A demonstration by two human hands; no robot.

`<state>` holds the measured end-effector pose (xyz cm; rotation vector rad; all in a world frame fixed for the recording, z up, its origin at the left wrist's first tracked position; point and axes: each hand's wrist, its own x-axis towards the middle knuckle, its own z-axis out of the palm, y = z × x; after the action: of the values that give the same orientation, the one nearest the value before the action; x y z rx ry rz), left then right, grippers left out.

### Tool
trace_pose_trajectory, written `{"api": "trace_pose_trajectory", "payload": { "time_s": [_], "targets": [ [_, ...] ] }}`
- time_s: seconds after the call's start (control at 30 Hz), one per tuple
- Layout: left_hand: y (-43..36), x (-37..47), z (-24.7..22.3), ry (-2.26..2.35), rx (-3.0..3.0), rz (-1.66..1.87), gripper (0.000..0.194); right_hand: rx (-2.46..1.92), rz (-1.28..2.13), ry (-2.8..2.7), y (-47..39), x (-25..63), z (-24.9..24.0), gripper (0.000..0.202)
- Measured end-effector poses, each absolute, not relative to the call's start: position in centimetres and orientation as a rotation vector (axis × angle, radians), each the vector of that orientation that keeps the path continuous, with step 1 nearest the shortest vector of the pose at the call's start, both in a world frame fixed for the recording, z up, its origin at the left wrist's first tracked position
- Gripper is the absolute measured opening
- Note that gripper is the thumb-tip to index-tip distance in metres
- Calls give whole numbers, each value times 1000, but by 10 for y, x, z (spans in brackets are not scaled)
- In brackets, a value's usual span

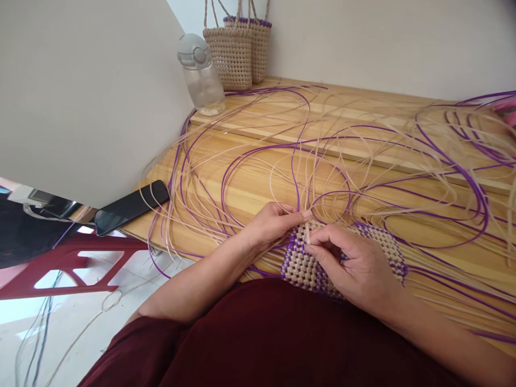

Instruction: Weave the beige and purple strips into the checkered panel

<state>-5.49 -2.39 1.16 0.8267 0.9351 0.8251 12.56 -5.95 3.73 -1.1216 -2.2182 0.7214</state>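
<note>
A woven piece (304, 266) in beige and purple cord lies at the table's near edge, against my dark red top. My left hand (275, 221) is closed at its upper edge, thumb and forefinger pinching a beige strand (307, 234). Lower on the same strand, my right hand (349, 263) pinches with thumb and forefinger, its other fingers curled over the weave. Part of the weave is hidden beneath this hand. More of it, a rounded checkered section (382, 244), shows to the right. Long loose purple and beige cords fan out from its edges.
Looping cords (282, 145) cover much of the wooden table (258, 191). A clear bottle with a grey lid (201, 75) and two woven bags (229, 56) stand at the back. A phone (131, 207) lies at the left edge, above a red plastic stool (80, 263). Another person's hand (500, 121) is at far right.
</note>
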Motion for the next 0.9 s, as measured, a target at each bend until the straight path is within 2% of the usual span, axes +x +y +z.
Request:
{"api": "trace_pose_trajectory", "payload": {
  "time_s": [0.27,0.43,0.63,0.8,0.9],
  "targets": [
    [-25,-53,-7,1013,1022,961,42,-1188,1078,-2161,-58,124,35,14],
    [-23,-55,1,951,828,905,41,-1202,1324,-2203,-45,135,51,20],
    [-23,-53,2,925,728,912,37,-1371,1099,-2201,9,137,66,36],
    [-21,-49,1,916,655,895,31,-1406,1588,-1887,30,113,44,35],
    [-21,-47,3,891,607,867,28,-1392,1669,-1694,30,106,31,31]
  ]
}}
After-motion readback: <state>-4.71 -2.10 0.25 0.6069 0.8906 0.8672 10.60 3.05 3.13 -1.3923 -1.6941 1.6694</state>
